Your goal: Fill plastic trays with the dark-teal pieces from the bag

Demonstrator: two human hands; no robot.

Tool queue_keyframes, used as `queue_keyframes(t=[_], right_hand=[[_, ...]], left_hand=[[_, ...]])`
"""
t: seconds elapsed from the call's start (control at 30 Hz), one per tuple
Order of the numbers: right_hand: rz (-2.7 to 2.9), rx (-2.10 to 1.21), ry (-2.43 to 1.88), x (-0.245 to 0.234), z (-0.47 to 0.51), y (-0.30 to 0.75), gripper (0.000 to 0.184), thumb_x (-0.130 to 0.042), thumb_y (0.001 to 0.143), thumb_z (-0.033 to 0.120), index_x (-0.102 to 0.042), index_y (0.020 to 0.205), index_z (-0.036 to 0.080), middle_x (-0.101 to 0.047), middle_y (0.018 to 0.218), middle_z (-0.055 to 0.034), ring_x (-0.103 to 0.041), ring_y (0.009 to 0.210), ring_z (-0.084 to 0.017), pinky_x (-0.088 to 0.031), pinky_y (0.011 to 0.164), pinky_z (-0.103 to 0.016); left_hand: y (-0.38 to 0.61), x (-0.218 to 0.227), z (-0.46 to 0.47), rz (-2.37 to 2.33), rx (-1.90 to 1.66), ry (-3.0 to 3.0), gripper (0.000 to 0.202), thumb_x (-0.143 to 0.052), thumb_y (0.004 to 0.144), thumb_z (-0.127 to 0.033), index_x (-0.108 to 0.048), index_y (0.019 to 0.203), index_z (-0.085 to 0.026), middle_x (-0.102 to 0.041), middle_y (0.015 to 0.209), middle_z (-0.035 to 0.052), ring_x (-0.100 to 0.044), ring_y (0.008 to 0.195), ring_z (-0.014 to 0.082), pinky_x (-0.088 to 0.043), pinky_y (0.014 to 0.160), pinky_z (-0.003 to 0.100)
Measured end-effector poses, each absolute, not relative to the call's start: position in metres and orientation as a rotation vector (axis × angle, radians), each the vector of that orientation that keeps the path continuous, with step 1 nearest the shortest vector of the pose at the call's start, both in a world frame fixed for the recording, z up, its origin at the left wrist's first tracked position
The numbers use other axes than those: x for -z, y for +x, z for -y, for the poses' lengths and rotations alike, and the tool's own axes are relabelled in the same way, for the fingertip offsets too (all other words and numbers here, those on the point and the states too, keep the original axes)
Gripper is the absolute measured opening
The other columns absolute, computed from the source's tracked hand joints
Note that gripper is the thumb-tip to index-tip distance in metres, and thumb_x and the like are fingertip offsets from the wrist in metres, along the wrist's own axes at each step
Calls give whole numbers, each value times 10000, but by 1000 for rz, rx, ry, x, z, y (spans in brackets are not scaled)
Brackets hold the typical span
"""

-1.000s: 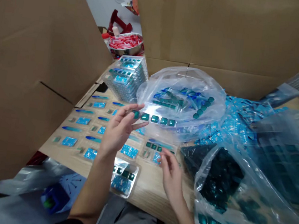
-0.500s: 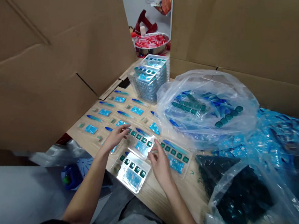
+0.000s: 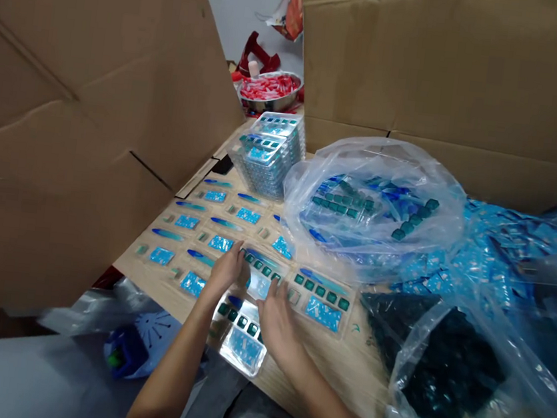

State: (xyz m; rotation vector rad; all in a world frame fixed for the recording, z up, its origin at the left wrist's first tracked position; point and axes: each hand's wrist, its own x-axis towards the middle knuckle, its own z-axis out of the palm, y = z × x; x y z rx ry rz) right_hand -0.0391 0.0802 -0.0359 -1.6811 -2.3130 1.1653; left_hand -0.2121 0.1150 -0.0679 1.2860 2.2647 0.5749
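L hand [image 3: 225, 273] + R hand [image 3: 278, 322]: my fingertips at opp. ends of green 5-square strip [image 3: 262, 267], over clear blister tray [image 3: 251, 291], left of right-hand tray [image 3: 343, 324]. Can't tell if either pinches.

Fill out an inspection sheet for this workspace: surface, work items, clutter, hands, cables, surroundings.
Surface: wooden table, partly covered by rows of clear trays.
Work items: clear tray with green squares between the hands; a similar front tray lies nearer the person.
Clutter: open plastic bag of green strips and blue pieces; heap of blue packets; stack of trays.
Hands: left hand and right hand at opposite sides of the clear tray; exact grip unclear.
Cables: nothing seen.
Surroundings: cardboard panels left and behind; metal bowl of red-and-white pieces beyond.
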Motion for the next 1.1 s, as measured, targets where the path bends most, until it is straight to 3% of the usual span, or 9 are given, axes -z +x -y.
queue_keyframes(t=[0.13, 0.3, 0.43, 0.57, 0.77, 0.93, 1.1], right_hand=[[2298, -1267, -1682, 32, -79, -42, 626, -500, 913, 185, -286, 1435, -87, -272, 1479, -383, -365, 1369, -392, -408, 1016, -466], [2264, -1340, -1648, 27, -76, -39, 655, -505, 927, 239, -267, 1438, -96, -219, 1495, -386, -271, 1407, -383, -329, 1087, -472], [2238, -1359, -1678, 21, -79, -36, 614, -508, 921, 195, -301, 1433, -75, -213, 1501, -376, -275, 1407, -381, -341, 1081, -480], [2199, -1348, -1753, 18, -88, -38, 574, -501, 924, 183, -335, 1432, -25, -188, 1516, -362, -346, 1373, -408, -389, 1028, -531], [2170, -1366, -1759, 24, -92, -40, 556, -540, 893, 143, -390, 1409, 0, -207, 1518, -348, -404, 1335, -426, -427, 986, -543], [2104, -1338, -1717, 29, -89, -39, 547, -521, 911, 185, -389, 1406, -7, -242, 1509, -347, -359, 1365, -415, -397, 1010, -559], [2057, -1297, -1603, 18, -90, -30, 470, -445, 949, 206, -441, 1391, 47, -317, 1515, -267, -275, 1424, -332, -300, 1094, -554]], left_hand=[[-212, 68, -115, -2271, -544, 1311, 322, -525, 942, -281, -551, 1230, -141, -597, 1267, 123, -581, 1161, 251, -431, 1009, 493], [-209, 69, -115, -2298, -538, 1339, 351, -425, 947, -235, -532, 1276, -176, -627, 1259, 162, -562, 1220, 285, -419, 1013, 434], [-204, 72, -114, -2326, -524, 1331, 355, -420, 962, -267, -522, 1286, -162, -630, 1239, 169, -566, 1209, 283, -417, 1014, 445], [-206, 75, -115, -2344, -497, 1299, 346, -530, 939, -342, -554, 1223, -146, -609, 1223, 114, -601, 1108, 245, -465, 964, 483], [-215, 77, -114, -2295, -516, 1313, 294, -576, 917, -307, -576, 1167, -152, -608, 1172, 89, -618, 1018, 217, -527, 870, 427], [-210, 72, -114, -2285, -682, 1364, 278, -570, 915, -283, -591, 1156, -146, -618, 1180, 100, -600, 1084, 237, -485, 944, 472], [-211, 48, -111, -2293, -901, 1365, 348, -449, 903, -239, -621, 1177, -112, -660, 1130, 161, -584, 1147, 296, -430, 1016, 455]])
